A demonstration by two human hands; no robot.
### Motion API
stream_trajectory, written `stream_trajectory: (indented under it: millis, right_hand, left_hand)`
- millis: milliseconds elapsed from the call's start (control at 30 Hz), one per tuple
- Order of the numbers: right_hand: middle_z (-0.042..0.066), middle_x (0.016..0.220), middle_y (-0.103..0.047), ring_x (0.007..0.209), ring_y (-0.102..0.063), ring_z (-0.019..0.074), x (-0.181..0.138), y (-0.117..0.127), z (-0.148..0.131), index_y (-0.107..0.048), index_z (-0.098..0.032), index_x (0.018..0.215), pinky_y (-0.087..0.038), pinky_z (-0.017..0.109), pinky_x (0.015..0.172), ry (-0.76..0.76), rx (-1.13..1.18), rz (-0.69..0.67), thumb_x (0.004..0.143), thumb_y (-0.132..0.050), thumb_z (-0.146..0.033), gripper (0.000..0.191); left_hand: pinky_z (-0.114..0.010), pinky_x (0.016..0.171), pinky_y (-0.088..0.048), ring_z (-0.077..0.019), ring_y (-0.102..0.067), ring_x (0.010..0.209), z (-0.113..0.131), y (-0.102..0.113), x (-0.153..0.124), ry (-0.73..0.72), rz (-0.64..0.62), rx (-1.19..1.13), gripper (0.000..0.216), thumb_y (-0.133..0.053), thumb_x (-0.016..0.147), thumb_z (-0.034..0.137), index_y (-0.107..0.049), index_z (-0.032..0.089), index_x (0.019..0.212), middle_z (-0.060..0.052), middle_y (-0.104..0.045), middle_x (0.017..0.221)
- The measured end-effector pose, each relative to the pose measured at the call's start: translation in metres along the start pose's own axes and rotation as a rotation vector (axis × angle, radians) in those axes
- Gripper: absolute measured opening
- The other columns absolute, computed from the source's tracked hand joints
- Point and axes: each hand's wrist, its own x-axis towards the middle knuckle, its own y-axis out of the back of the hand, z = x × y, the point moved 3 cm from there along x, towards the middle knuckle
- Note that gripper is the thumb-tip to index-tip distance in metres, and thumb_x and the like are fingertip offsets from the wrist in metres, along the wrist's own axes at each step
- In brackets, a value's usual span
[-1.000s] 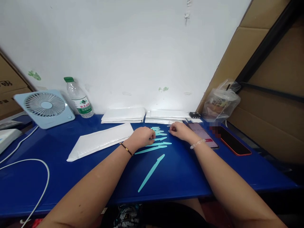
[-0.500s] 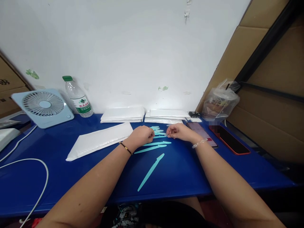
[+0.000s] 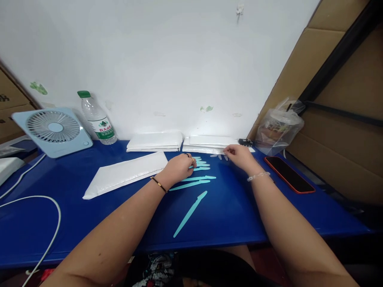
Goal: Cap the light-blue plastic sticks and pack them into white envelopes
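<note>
Several teal eyebrow razors (image 3: 190,215) lie on the blue table, most in a fanned row and one apart nearer to me. My left hand (image 3: 179,167) is closed at the left ends of that row, its fingers around a razor (image 3: 201,169) whose handle they partly hide. Farther right, my right hand (image 3: 239,155) has thumb and forefinger pinched beside small clear caps (image 3: 220,157). One cap sits right at those fingertips. Left of my left hand lies a white padded mailer (image 3: 125,175).
White mailers are stacked in two piles, left (image 3: 154,142) and right (image 3: 203,144), against the wall. A blue fan (image 3: 55,131) and water bottle (image 3: 98,121) stand at left. Beyond my right arm are an orange-edged phone (image 3: 289,175) and a bagged cup (image 3: 278,129). A white cable (image 3: 60,219) curves at left.
My right hand has moved right and away from the razor row to the clear caps. The pink-screened phone is now hidden by my right arm. My left hand has hardly moved.
</note>
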Motion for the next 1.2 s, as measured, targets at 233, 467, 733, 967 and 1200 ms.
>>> stream_trajectory:
  millis: [233,467,733,967,1200]
  right_hand:
    - [0.008,0.081,-0.068,0.073,-0.059,0.0187,0.009,-0.021,0.004,-0.068,-0.017,0.078,-0.041,0.027,0.067,0.038,-0.25,-0.047,0.079,-0.058,-0.032,0.018]
    - [0.007,0.074,-0.067,0.069,-0.057,0.0185,0.004,-0.022,-0.006,-0.065,-0.019,0.067,-0.037,0.026,0.059,0.043,-0.348,-0.131,0.07,-0.059,-0.019,0.007]
    - [0.001,0.067,-0.062,0.06,-0.052,0.0128,0.002,-0.009,-0.007,-0.062,-0.017,0.075,-0.036,0.024,0.058,0.013,0.051,0.056,0.071,-0.055,-0.019,0.008]
    - [0.001,0.071,-0.061,0.055,-0.045,0.0081,-0.001,-0.01,-0.015,-0.068,-0.015,0.085,-0.037,0.023,0.054,-0.071,0.785,-0.04,0.067,-0.069,-0.033,0.025]
    - [0.005,0.083,-0.065,0.073,-0.063,0.0139,-0.002,-0.024,-0.019,-0.066,-0.016,0.092,-0.05,0.026,0.065,-0.15,1.084,-0.266,0.072,-0.071,-0.037,0.03]
  left_hand:
    - [-0.023,0.052,-0.034,-0.014,-0.058,0.065,0.008,0.001,-0.004,-0.016,-0.208,-0.189,0.014,-0.059,0.072,0.032,-0.067,0.021,0.077,-0.001,-0.067,0.074]
    - [-0.025,0.05,-0.03,-0.0148,-0.053,0.055,0.012,0.0,-0.004,0.011,-0.143,-0.039,0.014,-0.05,0.069,0.017,-0.062,0.02,0.064,-0.002,-0.063,0.062]
    - [-0.025,0.053,-0.034,-0.0137,-0.052,0.059,0.009,0.006,-0.003,0.022,-0.035,-0.135,0.012,-0.045,0.076,0.021,-0.057,0.018,0.073,-0.002,-0.061,0.068]
    - [-0.024,0.054,-0.035,-0.0135,-0.049,0.059,0.0,0.007,-0.003,0.115,0.053,-0.392,0.018,-0.036,0.087,0.029,-0.051,0.019,0.085,0.0,-0.057,0.069]
    - [-0.024,0.053,-0.033,-0.0128,-0.046,0.058,-0.006,0.007,-0.001,0.147,0.089,-0.413,0.016,-0.036,0.087,0.029,-0.049,0.019,0.084,0.001,-0.052,0.066]
